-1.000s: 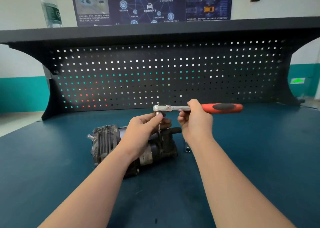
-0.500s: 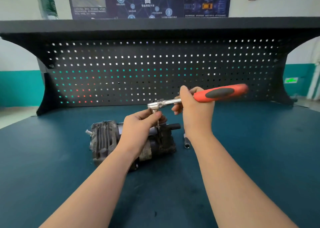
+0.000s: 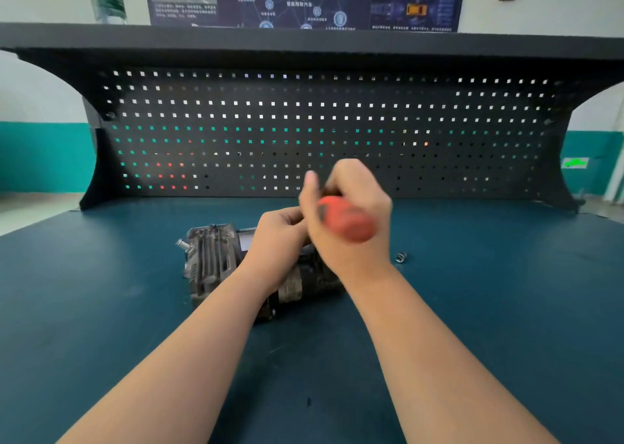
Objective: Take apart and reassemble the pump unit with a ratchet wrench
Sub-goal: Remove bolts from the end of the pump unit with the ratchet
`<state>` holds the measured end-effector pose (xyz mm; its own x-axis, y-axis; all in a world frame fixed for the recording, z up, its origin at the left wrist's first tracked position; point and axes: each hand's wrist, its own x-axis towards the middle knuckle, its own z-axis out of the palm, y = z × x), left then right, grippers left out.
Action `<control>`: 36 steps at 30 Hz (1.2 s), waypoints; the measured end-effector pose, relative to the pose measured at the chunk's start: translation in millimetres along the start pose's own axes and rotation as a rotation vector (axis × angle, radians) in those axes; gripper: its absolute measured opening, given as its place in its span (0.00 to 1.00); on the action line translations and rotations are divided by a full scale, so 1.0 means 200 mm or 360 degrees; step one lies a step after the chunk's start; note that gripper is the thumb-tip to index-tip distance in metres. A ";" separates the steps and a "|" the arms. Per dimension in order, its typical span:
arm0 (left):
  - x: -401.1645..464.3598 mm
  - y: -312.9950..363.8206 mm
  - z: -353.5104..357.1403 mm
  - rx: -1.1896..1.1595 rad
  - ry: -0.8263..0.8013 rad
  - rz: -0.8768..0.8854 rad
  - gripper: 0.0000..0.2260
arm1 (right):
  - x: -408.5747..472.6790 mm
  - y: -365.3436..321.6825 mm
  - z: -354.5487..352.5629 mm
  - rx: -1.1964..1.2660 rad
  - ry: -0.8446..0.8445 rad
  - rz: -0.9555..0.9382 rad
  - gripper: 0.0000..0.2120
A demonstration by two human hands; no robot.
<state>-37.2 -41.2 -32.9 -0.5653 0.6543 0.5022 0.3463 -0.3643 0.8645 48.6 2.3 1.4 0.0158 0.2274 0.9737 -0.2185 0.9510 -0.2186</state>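
While the right hand [image 3: 351,214] grips the blurred orange-handled ratchet wrench [image 3: 344,222], left hand [image 3: 280,234] fingers curl at the grey metal pump unit [image 3: 209,261] mid-frame on the teal counter [image 3: 101,308], contents hidden; loosening looks underway, needing steady seating next

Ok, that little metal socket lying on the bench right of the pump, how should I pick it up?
Pinch the socket across its round sides, coming straight down from above. It looks to lie on its side on the blue bench top, apart from the pump, with bare surface around it. The left hand seems the easier one, since the right hand holds the wrench handle.
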 end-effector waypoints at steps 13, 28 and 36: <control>0.03 -0.06 -0.01 -0.0127 0.0031 -0.0100 0.06 | 0.03 0.28 -0.07 0.1432 0.0431 0.2199 0.07; 0.05 -0.07 -0.02 -0.0076 0.0064 -0.0091 0.11 | 0.04 0.03 -0.03 0.0256 -0.0228 0.0364 0.21; 0.02 -0.05 0.01 -0.0059 0.0108 -0.0070 0.05 | 0.04 0.29 -0.09 0.1457 0.0293 0.2195 0.07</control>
<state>-41.7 -32.8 -39.3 -0.6293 0.6245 0.4627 0.2926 -0.3612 0.8854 53.9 62.5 -4.9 -0.5699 0.8195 0.0602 -0.6258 -0.3852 -0.6782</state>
